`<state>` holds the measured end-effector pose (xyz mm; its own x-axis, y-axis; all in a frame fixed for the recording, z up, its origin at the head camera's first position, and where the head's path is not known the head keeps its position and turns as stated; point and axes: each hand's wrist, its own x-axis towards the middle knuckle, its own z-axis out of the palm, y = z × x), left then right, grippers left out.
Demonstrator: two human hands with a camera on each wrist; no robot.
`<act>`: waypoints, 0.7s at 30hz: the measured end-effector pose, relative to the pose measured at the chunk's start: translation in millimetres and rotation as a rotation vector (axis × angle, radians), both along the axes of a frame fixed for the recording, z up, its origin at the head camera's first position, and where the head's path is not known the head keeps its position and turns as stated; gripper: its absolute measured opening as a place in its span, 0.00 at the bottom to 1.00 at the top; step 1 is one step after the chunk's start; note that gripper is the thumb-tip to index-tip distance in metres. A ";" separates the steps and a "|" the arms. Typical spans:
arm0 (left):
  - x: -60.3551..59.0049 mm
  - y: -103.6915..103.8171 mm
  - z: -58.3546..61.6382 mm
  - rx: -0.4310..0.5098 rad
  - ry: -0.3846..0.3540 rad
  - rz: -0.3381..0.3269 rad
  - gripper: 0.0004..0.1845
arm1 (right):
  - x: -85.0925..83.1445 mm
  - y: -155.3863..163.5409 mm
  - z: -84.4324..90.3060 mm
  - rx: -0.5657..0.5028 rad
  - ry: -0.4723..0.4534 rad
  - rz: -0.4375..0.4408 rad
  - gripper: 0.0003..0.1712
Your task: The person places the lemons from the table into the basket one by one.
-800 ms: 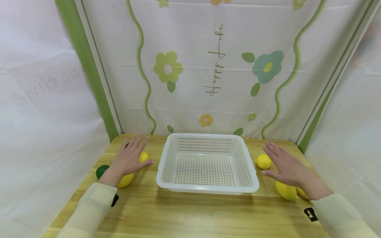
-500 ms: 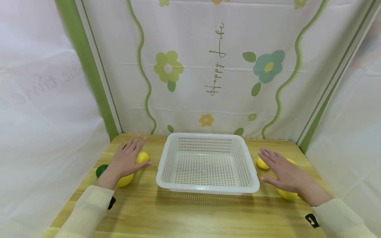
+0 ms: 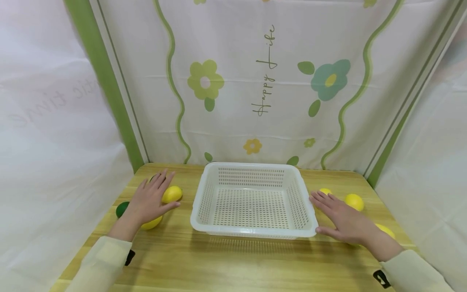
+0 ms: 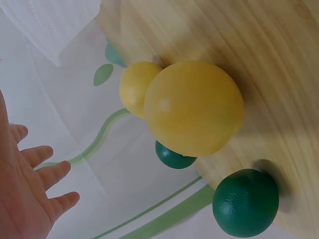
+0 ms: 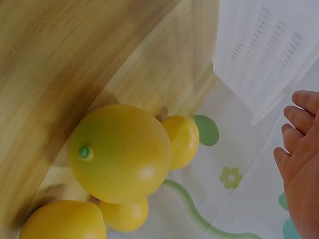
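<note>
My left hand hovers with straight, spread fingers over the fruit on the left, holding nothing. Around it lie two yellow lemons and two dark green limes, the rear lime mostly covered by the fingers. In the left wrist view, a gap separates the hand from the large yellow lemon. My right hand, fingers extended, hangs over several yellow lemons, one almost hidden below it. Its fingertips come close to the right rim of the white plastic basket, which holds nothing.
A wooden table carries everything, with the basket at its middle rear. A white curtain with printed flowers rises behind the back edge, and further white cloth flanks both sides.
My right hand has moved left toward the basket, uncovering lemons on its right. The left hand has shifted slightly left and nearer. Fruit and basket have stayed put.
</note>
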<state>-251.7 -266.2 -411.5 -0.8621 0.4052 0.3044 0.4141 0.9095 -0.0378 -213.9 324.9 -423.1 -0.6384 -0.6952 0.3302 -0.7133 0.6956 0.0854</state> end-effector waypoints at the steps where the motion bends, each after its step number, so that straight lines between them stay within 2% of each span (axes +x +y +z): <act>1: 1.3 -0.7 -0.3 0.000 0.006 0.000 0.52 | 0.1 -0.3 -0.8 -0.004 0.006 0.007 0.48; 12: 13.3 -10.5 -10.4 0.033 0.044 -0.001 0.50 | 0.3 -4.3 -4.7 -0.022 0.037 0.076 0.49; 21: 26.7 -20.0 -23.1 0.062 0.055 -0.006 0.47 | 0.6 -3.4 -8.6 -0.007 0.039 0.066 0.48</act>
